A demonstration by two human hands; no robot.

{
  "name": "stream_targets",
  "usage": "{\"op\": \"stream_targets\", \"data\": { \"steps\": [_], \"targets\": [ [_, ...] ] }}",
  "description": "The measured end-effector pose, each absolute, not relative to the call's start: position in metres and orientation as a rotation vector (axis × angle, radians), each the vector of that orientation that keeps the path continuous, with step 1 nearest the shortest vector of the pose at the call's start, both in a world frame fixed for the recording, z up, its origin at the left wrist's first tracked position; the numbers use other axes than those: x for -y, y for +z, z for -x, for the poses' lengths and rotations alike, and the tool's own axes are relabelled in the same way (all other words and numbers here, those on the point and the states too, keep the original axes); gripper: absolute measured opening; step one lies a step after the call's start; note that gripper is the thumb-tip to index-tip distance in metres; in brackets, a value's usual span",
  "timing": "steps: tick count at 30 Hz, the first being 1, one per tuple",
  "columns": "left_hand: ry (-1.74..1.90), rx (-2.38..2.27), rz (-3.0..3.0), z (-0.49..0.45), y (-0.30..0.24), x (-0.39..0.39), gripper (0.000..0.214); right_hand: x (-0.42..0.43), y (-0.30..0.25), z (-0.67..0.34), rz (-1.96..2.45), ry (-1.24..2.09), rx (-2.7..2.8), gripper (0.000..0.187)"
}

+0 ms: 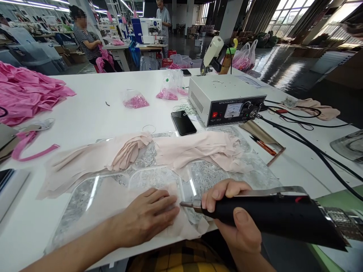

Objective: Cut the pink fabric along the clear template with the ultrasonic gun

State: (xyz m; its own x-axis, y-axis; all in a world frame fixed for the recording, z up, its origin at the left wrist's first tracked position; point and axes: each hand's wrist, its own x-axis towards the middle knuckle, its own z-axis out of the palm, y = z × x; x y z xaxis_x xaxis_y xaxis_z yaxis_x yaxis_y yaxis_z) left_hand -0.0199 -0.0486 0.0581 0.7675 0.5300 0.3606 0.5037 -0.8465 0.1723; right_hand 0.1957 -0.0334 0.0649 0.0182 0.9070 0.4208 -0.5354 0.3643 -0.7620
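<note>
My left hand lies flat, fingers together, pressing a pale pink fabric piece onto a clear plastic sheet at the table's near edge. My right hand grips a black handheld tool with a metal tip. The tip points left and touches the fabric just beside my left fingertips. More pale pink fabric pieces lie bunched further back on the sheet.
A white control box with a dial and black cables stands to the right. A black phone, bags of pink beads, and bright pink fabric lie on the white table. Other people work at sewing stations behind.
</note>
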Motion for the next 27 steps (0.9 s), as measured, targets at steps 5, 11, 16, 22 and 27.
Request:
{"op": "stream_targets", "data": {
  "steps": [5,11,16,22,27],
  "targets": [
    [0.636,-0.851,-2.930,0.020,0.055,0.050,0.022,0.033,0.064,-0.195,0.458,1.171,1.092,0.010],
    [0.561,-0.838,-2.972,0.039,0.053,0.034,0.022,0.032,0.071,-0.200,0.453,1.154,1.002,0.014],
    [0.591,-0.858,-2.977,0.044,0.062,0.032,0.022,0.035,0.073,-0.206,0.485,1.177,0.949,0.016],
    [0.601,-0.909,-2.895,0.029,0.062,0.051,0.025,0.036,0.067,-0.204,0.506,1.225,0.953,0.016],
    [0.573,-0.939,-2.891,0.030,0.058,0.056,0.024,0.036,0.069,-0.207,0.528,1.251,0.977,0.016]
  ]
}}
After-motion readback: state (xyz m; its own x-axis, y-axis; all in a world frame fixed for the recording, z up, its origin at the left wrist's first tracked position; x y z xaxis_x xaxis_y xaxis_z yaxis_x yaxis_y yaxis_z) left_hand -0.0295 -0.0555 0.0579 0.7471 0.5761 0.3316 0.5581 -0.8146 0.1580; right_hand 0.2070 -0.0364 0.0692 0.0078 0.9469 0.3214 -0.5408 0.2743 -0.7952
